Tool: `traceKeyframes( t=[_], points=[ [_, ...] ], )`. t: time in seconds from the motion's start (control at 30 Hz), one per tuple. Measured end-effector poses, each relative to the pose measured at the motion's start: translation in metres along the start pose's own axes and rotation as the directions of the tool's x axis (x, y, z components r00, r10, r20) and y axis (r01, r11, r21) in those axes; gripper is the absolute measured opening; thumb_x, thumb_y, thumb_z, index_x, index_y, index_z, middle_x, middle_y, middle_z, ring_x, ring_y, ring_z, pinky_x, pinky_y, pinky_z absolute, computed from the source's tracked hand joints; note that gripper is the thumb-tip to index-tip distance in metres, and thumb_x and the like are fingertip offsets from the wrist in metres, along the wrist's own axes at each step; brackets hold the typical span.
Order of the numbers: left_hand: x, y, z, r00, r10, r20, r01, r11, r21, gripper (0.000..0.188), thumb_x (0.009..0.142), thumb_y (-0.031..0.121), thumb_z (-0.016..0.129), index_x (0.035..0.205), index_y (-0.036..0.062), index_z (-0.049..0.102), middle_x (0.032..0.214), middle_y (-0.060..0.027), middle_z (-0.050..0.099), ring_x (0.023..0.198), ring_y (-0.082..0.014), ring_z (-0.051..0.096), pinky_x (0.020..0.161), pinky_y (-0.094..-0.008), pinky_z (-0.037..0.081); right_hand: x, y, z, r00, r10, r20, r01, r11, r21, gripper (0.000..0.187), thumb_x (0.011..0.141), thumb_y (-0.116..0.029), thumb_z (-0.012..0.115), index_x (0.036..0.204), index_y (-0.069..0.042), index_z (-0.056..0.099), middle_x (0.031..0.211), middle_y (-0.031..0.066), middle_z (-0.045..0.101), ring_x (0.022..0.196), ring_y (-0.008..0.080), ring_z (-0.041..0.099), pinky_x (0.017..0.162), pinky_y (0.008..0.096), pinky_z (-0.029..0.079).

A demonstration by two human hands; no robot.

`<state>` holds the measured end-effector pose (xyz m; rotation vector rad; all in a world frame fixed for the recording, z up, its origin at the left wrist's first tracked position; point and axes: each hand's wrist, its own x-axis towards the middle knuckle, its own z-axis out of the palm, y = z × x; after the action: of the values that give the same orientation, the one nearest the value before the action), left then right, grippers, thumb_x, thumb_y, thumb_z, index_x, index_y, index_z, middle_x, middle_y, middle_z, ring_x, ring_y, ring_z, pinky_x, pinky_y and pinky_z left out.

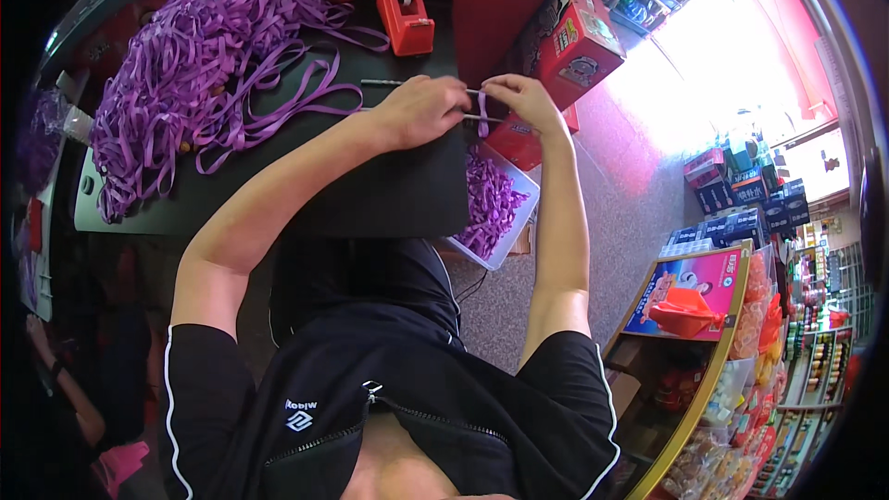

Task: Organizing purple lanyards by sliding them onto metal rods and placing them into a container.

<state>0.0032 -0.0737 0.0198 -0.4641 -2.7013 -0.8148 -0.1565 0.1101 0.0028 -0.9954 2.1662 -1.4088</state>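
Two thin metal rods (380, 82) lie across the right end of the black table and stick out past its edge. A narrow purple ribbon (482, 104) hangs over the rods' outer ends. My right hand (530, 104) is closed in a pinch at the top of this ribbon. Over the rods, my left hand (417, 113) has its fingers curled; what they grip is hidden. A large tangled pile of purple ribbons (199, 56) covers the table's left side, with several loose loops trailing toward my left forearm. Below my hands, a translucent plastic bin (523, 213) holds more purple ribbons.
A red tape dispenser (406, 18) stands at the back of the black table (370, 176). Red cartons (579, 42) are stacked beyond my right hand. On the right are a display case (690, 292) and shelves of packaged goods. Another person's arm (74, 398) shows at lower left.
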Motion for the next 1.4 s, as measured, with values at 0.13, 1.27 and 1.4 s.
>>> traceKeyframes(
  t=[0.13,1.27,1.4],
  points=[
    [-0.006,-0.02,0.011,0.984,0.164,-0.064,-0.152,0.975,0.164,0.021,0.084,0.018,0.061,0.1,0.0053,0.062,0.121,-0.011,0.054,0.115,-0.0285,0.049,0.1,-0.039,0.035,0.008,0.01,0.008,0.974,0.21,0.084,-0.224,0.946,0.233,0.025,0.081,-0.018,0.068,0.1,-0.001,0.065,0.086,0.0045,0.066,0.079,0.0098,0.061,0.073,0.023,0.047],
    [-0.003,-0.028,0.008,0.996,0.077,-0.056,-0.08,0.995,-0.054,0.023,0.082,0.016,0.063,0.102,0.005,0.062,0.122,-0.011,0.054,0.117,-0.0264,0.049,0.102,-0.04,0.034,-0.03,0.026,0.001,0.89,0.403,0.212,-0.454,0.817,0.355,0.025,0.08,-0.02,0.069,0.089,0.003,0.068,0.075,0.002,0.064,0.068,0.0069,0.057,0.065,0.0201,0.045],
    [-0.005,-0.029,0.007,0.997,0.068,-0.039,-0.071,0.995,-0.064,0.023,0.083,0.017,0.062,0.102,0.0052,0.062,0.123,-0.011,0.054,0.118,-0.0261,0.049,0.102,-0.0402,0.033,-0.022,0.014,-0.011,0.934,0.35,0.071,-0.356,0.895,0.269,0.03,0.084,-0.022,0.065,0.1,0.003,0.065,0.086,0.0052,0.065,0.078,0.0097,0.059,0.074,0.0224,0.046]
  ],
)
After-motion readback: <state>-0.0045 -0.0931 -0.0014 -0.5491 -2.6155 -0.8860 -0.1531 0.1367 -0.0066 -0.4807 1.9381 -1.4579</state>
